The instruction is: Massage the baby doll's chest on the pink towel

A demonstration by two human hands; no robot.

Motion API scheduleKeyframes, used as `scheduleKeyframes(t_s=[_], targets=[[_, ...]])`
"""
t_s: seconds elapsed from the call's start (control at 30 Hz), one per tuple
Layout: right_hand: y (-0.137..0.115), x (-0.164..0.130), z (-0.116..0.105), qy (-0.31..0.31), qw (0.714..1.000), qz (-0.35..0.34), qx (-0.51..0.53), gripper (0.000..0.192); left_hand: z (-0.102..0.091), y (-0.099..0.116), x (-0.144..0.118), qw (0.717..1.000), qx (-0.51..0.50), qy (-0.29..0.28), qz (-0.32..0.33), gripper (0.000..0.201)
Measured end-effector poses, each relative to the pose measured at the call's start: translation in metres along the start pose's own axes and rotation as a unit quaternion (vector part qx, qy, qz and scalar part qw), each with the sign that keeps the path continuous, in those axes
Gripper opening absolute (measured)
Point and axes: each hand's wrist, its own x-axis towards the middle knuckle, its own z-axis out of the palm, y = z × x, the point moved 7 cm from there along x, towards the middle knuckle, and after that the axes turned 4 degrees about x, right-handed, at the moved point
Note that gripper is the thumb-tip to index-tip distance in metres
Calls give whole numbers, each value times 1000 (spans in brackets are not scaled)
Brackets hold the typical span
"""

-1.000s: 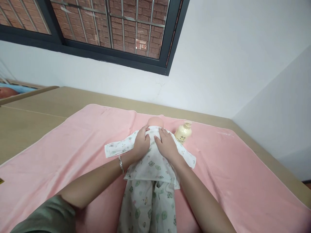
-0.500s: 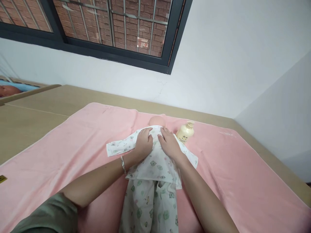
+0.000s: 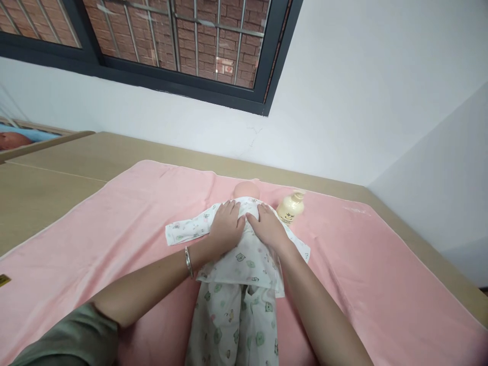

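Observation:
A baby doll lies on a pink blanket, its bald head at the far end. It wears a white long-sleeved top with a green and pink print, and matching pants. My left hand rests flat on the left of the doll's upper body, fingers outstretched. Opposite it, my right hand lies on the right side, also with fingers extended. The thumbs nearly meet in the middle. Just right of the doll is a pale yellow pump bottle.
The pink blanket covers much of a wooden table. Behind stands a white wall with a dark-framed barred window. Another doll's head shows on blue cloth inside a wooden-edged bed at far left.
Both hands have slid slightly over the top, toward the camera and closer together at the thumbs. The doll and bottle stay in place.

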Motion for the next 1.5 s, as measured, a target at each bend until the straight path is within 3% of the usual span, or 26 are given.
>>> scheduleKeyframes(t_s=[0.17,0.4,0.5,0.67,0.8,0.9,1.1,1.2,1.37,1.5], targets=[[8,5,2,8,999,11,-30,73,-3,7,-4,1000,23,-14,8,45],[-27,-19,-5,36,995,0,-94,41,1,-8,12,997,28,-70,6,59],[-29,-23,-11,34,996,16,-77,34,0,-5,10,997,28,-78,13,53],[-11,-6,-17,90,996,-8,-19,39,-11,10,2,997,48,-38,42,41],[1,7,-2,47,999,-8,-19,54,-15,5,5,1000,18,-15,16,26],[-4,1,4,22,998,1,-55,57,-11,-4,10,999,-5,-32,-13,29],[-23,-15,2,19,994,-13,-107,53,-4,-10,16,997,10,-71,-10,33],[-14,-7,0,12,997,-17,-72,50,-5,-5,13,996,32,-79,9,31],[13,14,-1,-3,1000,13,-20,50,-9,14,-3,994,85,-33,63,41],[3,6,-2,19,998,10,-64,49,-8,9,2,994,85,-62,42,40]])
